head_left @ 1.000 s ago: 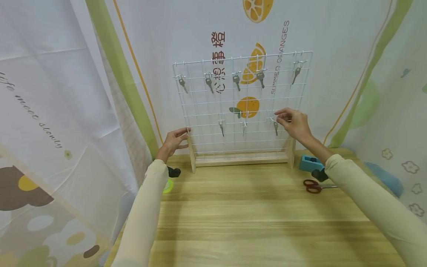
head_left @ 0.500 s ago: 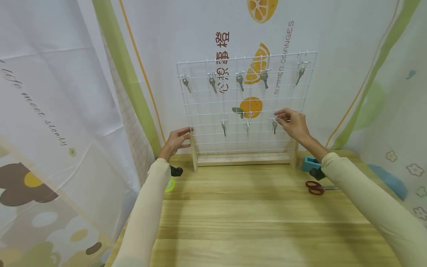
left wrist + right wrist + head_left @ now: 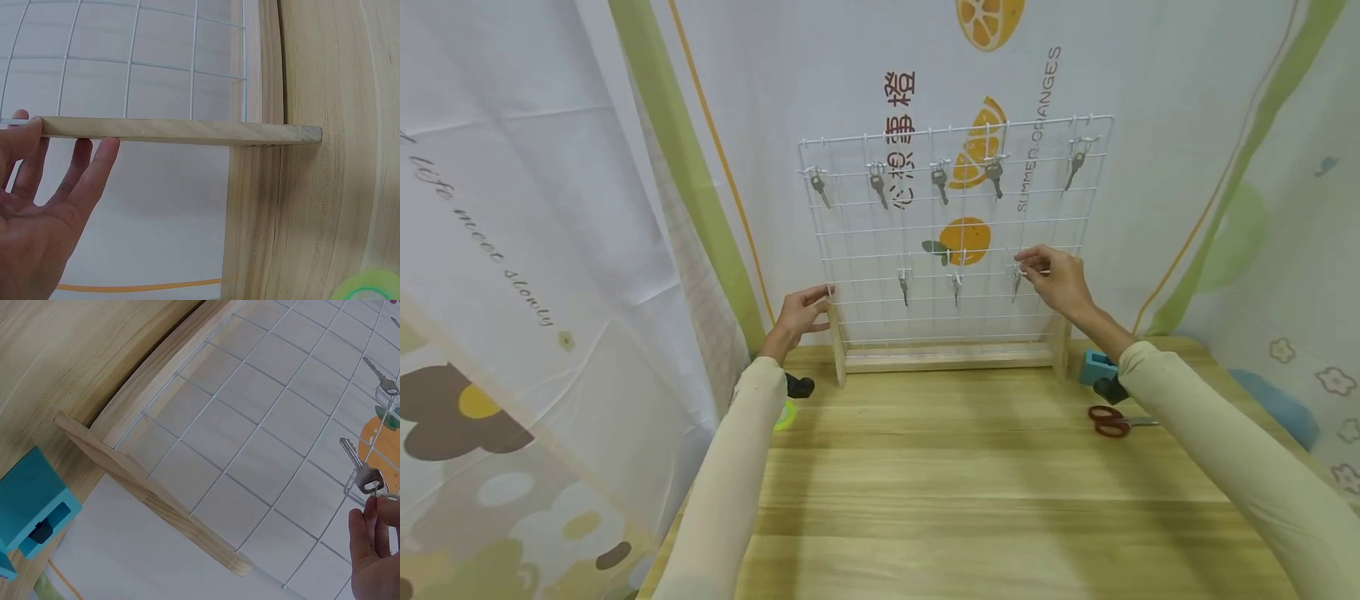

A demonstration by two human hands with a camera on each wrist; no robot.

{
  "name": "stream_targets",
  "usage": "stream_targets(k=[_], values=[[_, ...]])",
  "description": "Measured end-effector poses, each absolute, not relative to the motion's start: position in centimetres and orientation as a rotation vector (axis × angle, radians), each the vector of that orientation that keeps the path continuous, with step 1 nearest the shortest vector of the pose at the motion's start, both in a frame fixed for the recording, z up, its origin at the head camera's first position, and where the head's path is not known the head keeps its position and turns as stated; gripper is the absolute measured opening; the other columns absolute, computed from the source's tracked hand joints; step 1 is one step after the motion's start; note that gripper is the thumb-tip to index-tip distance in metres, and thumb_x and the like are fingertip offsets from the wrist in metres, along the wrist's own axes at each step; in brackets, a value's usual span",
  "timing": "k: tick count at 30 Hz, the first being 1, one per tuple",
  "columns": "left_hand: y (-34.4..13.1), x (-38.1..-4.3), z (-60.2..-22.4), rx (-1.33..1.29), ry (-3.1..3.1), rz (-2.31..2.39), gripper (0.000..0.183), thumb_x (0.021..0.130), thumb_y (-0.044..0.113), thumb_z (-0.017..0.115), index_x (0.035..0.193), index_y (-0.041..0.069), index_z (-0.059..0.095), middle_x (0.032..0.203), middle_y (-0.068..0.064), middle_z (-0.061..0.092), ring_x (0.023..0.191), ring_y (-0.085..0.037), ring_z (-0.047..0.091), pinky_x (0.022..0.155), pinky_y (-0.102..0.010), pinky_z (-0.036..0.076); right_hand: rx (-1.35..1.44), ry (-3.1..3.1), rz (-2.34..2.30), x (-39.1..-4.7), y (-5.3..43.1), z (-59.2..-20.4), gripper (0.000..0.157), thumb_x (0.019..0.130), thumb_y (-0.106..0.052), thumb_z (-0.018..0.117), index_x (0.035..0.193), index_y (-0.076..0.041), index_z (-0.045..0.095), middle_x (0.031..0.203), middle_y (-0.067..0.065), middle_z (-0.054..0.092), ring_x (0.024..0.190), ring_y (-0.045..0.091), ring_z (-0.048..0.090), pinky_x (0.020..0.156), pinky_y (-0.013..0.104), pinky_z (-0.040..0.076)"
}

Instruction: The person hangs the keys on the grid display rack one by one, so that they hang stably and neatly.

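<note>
A white wire grid rack (image 3: 956, 129) stands upright in a wooden base (image 3: 947, 363), with several keys hanging from its hooks in two rows. My left hand (image 3: 797, 317) holds the rack's left side; in the left wrist view its thumb and fingers lie on either side of the wooden side post (image 3: 187, 131). At the right end of the lower row, my right hand (image 3: 1060, 279) pinches the ring of a silver key (image 3: 367, 478) beside its hook. The key's blade hangs below the fingertips. Part of the right hand lies outside the right wrist view.
Red-handled scissors (image 3: 1108, 422) lie on the wooden table at the right. A teal block-shaped item (image 3: 34, 506) with a black part in its slot stands beside the rack's right foot. At the left lies a yellow-green ring (image 3: 369, 287). Printed curtains hang behind and at both sides.
The key at my right hand has turned, its head now showing narrower in the head view. My left hand stays on the rack's side. The head view has shifted slightly.
</note>
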State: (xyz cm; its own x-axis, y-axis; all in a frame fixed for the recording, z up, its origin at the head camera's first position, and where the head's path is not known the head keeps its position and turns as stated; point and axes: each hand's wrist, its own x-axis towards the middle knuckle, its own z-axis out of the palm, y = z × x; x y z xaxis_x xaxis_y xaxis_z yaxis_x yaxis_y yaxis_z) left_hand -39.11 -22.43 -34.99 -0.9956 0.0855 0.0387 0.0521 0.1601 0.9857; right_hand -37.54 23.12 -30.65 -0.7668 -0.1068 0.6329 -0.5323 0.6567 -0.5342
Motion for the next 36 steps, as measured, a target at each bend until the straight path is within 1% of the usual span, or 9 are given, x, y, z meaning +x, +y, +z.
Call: stream_targets(k=[8, 11, 13, 15, 17, 19, 30, 33, 36], values=[[-22.4, -39.0, -35.0, 0.104, 2.41, 2.0, 0.044, 0.11, 0.009, 0.054, 0.154, 0.009, 0.051, 0.163, -0.009, 0.042, 0.145, -0.032, 0.046, 0.102, -0.047, 0.057, 0.523, -2.335, 1.006, -37.2, 23.1, -30.6, 0.019, 0.096, 0.009, 0.068, 0.114, 0.009, 0.072, 0.101, 0.031, 0.073, 0.095, 0.048, 0.072, 0.069, -0.006, 0.04], [-22.3, -38.9, -34.9, 0.105, 2.439, 1.984, 0.045, 0.11, 0.008, 0.053, 0.155, 0.008, 0.051, 0.163, -0.01, 0.041, 0.144, -0.033, 0.047, 0.102, -0.048, 0.057, 0.529, -2.335, 0.991, -37.3, 23.3, -30.7, 0.018, 0.096, 0.008, 0.069, 0.114, 0.009, 0.072, 0.101, 0.03, 0.073, 0.095, 0.046, 0.073, 0.072, -0.002, 0.046], [-22.2, -38.8, -34.9, 0.108, 2.473, 1.96, 0.045, 0.109, 0.008, 0.053, 0.155, 0.008, 0.05, 0.163, -0.01, 0.042, 0.144, -0.033, 0.047, 0.101, -0.048, 0.057, 0.524, -2.342, 0.969, -37.3, 23.5, -30.7, 0.018, 0.097, 0.007, 0.068, 0.114, 0.008, 0.072, 0.102, 0.028, 0.074, 0.096, 0.044, 0.073, 0.08, 0.01, 0.056], [-22.1, -38.7, -34.8, 0.116, 2.515, 1.923, 0.046, 0.109, 0.008, 0.053, 0.155, 0.007, 0.05, 0.162, -0.01, 0.042, 0.143, -0.034, 0.048, 0.101, -0.048, 0.057, 0.51, -2.351, 0.952, -37.2, 23.7, -30.8, 0.018, 0.097, 0.006, 0.066, 0.114, 0.007, 0.072, 0.103, 0.027, 0.074, 0.097, 0.043, 0.072, 0.088, 0.028, 0.062], [-21.9, -38.6, -34.6, 0.13, 2.556, 1.878, 0.046, 0.109, 0.008, 0.052, 0.155, 0.007, 0.049, 0.162, -0.011, 0.042, 0.142, -0.036, 0.049, 0.1, -0.048, 0.058, 0.502, -2.356, 0.939, -37.1, 24.0, -30.9, 0.018, 0.098, 0.005, 0.065, 0.114, 0.007, 0.072, 0.105, 0.027, 0.073, 0.099, 0.042, 0.072, 0.092, 0.046, 0.061], [-21.8, -38.6, -34.5, 0.144, 2.588, 1.832, 0.047, 0.11, 0.009, 0.051, 0.157, 0.006, 0.047, 0.163, -0.011, 0.041, 0.142, -0.037, 0.049, 0.1, -0.048, 0.058, 0.503, -2.349, 0.937, -37.0, 24.4, -31.0, 0.018, 0.099, 0.005, 0.063, 0.115, 0.007, 0.072, 0.106, 0.027, 0.073, 0.101, 0.042, 0.071, 0.094, 0.053, 0.059], [-21.9, -38.0, -33.9, 0.209, 2.579, 1.658, 0.06, 0.111, 0.013, 0.049, 0.165, 0.005, 0.025, 0.169, -0.018, 0.027, 0.148, -0.041, 0.038, 0.107, -0.052, 0.053, 0.546, -2.342, 0.877, -35.4, 26.3, -31.5, 0.023, 0.099, 0.006, 0.061, 0.12, 0.007, 0.069, 0.12, 0.031, 0.069, 0.113, 0.05, 0.063, 0.099, 0.065, 0.053], [-22.1, -37.5, -33.7, 0.24, 2.599, 1.621, 0.061, 0.111, 0.014, 0.05, 0.165, 0.003, 0.025, 0.168, -0.019, 0.027, 0.147, -0.043, 0.039, 0.107, -0.053, 0.053, 0.545, -2.361, 0.839, -34.9, 26.9, -31.8, 0.025, 0.099, 0.003, 0.061, 0.123, 0.008, 0.068, 0.125, 0.033, 0.066, 0.093, 0.049, 0.062, 0.09, 0.061, 0.054], [-22.4, -36.9, -33.5, 0.271, 2.653, 1.562, 0.061, 0.11, 0.015, 0.052, 0.164, 0.002, 0.026, 0.167, -0.021, 0.028, 0.145, -0.044, 0.042, 0.105, -0.053, 0.054, 0.547, -2.376, 0.806, -34.6, 27.5, -32.1, 0.029, 0.101, -0.001, 0.061, 0.127, 0.01, 0.065, 0.131, 0.035, 0.062, 0.098, 0.052, 0.057, 0.092, 0.064, 0.048]])
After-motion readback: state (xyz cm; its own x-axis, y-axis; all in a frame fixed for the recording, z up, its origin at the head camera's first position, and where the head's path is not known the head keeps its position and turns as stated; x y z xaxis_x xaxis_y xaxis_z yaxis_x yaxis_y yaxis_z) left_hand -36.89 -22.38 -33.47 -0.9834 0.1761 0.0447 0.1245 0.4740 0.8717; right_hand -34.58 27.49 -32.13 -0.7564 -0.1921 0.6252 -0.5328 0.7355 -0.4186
